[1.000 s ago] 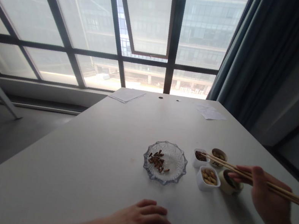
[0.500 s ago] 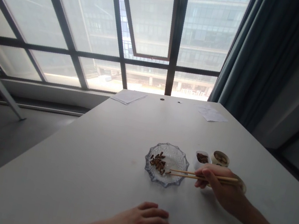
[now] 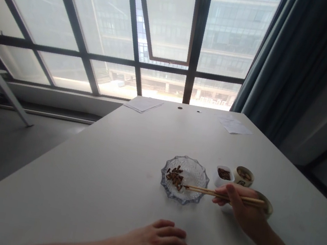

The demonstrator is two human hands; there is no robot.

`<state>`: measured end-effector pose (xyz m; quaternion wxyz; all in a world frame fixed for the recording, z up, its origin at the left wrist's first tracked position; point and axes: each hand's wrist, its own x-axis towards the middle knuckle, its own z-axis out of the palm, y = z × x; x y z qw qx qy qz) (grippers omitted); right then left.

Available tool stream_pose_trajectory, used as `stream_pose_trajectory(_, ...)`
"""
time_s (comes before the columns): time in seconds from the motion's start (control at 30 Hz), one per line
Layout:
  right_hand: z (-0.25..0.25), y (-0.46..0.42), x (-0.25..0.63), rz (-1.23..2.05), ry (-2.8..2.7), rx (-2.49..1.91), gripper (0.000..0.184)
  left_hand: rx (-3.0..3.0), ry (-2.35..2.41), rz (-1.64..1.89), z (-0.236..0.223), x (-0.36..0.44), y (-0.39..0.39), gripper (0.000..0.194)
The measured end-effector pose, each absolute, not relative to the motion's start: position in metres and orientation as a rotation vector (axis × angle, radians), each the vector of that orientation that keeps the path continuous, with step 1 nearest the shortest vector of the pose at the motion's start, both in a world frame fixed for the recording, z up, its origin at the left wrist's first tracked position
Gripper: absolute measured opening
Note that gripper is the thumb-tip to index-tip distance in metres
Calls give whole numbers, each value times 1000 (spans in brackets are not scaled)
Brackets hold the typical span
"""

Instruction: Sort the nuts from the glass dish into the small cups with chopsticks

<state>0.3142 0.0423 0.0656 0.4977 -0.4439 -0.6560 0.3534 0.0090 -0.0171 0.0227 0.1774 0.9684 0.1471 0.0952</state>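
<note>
My right hand (image 3: 238,203) is closed around a pair of wooden chopsticks (image 3: 211,192) that point left. Their tips lie close together over a scalloped clear glass dish (image 3: 198,175), beside a pile of small brown elongated pieces (image 3: 175,178), perhaps seeds or nuts, in its left half. Whether the tips pinch a piece is too small to tell. My left hand (image 3: 158,242) rests on the table in front of the dish, fingers spread, holding nothing. Behind my right hand stands a small white cup (image 3: 224,175) of similar brown pieces.
A cream round container (image 3: 244,177) with pieces inside stands right of the white cup. Another round container (image 3: 266,205) is partly hidden behind my right hand. Papers (image 3: 144,104) lie at the far left of the white table (image 3: 105,163), and another sheet (image 3: 235,125) at the far right.
The chopstick tips have come together, from apart to nearly touching, near the pile in the dish. The view has shifted slightly. My left hand keeps its place on the table.
</note>
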Motion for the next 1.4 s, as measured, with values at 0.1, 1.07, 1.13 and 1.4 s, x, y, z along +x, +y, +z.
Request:
stream_pose_trajectory(0.1,67,38,322,787,-1548,-1045,48,2729,413,270,21,8,-17,24)
stream_pose_trajectory(1.07,39,17,407,449,-1112,-1240,45,2673,404,229,39,8,-14,33)
stream_pose_trajectory(1.13,39,15,405,442,-1078,-1229,44,2678,415,223,41,8,-15,31)
stream_pose_trajectory(1.4,59,8,363,557,-1439,-1015,38,2683,435,188,41,10,-15,25)
